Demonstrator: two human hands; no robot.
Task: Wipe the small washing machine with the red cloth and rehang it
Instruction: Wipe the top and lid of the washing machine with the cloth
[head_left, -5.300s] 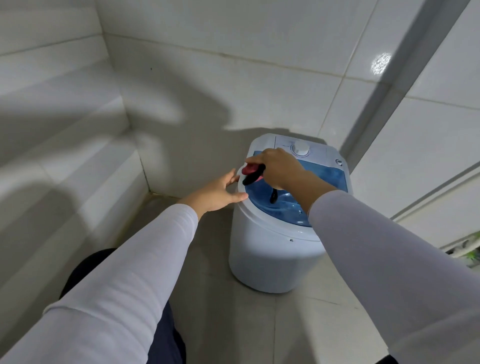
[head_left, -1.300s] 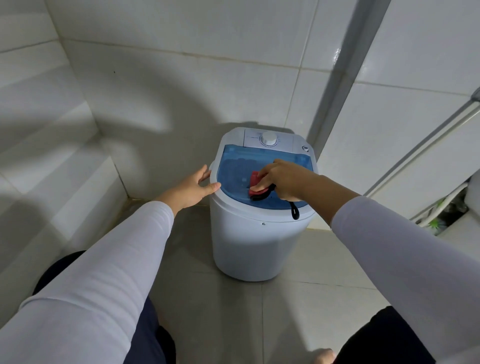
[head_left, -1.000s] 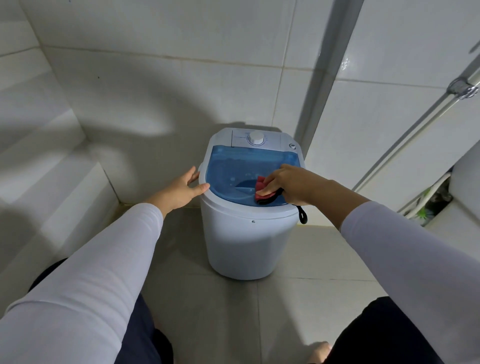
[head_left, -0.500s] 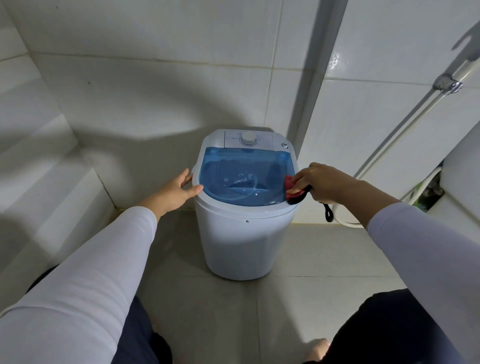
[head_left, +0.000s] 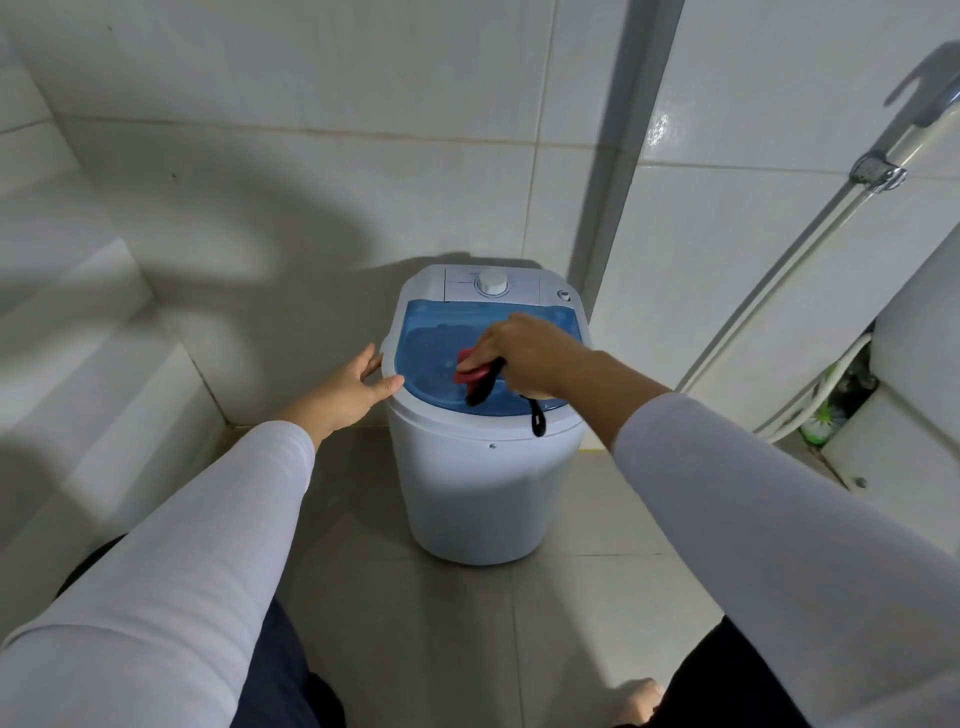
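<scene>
A floor of pale grey tiles (head_left: 571, 613) is seen under the small washing machine (head_left: 483, 499), which is set in a corner of white-tiled walls (head_left: 311, 171). Past the right hand (head_left: 524, 356), to its right, a white pipe (head_left: 810, 249) is clipped slantwise along the wall. The red cloth (head_left: 467, 370) is gripped in the curled fingers of the right hand and pressed on the blue lid (head_left: 431, 358) — its black loop (head_left: 537, 418) is hung over the front rim, just below the wrist. The left hand (head_left: 353, 387) is laid flat, fingers straight, against the machine's left rim. Beyond the right hand a white dial (head_left: 492, 282) is set in the panel; its markings are too small to be read.
</scene>
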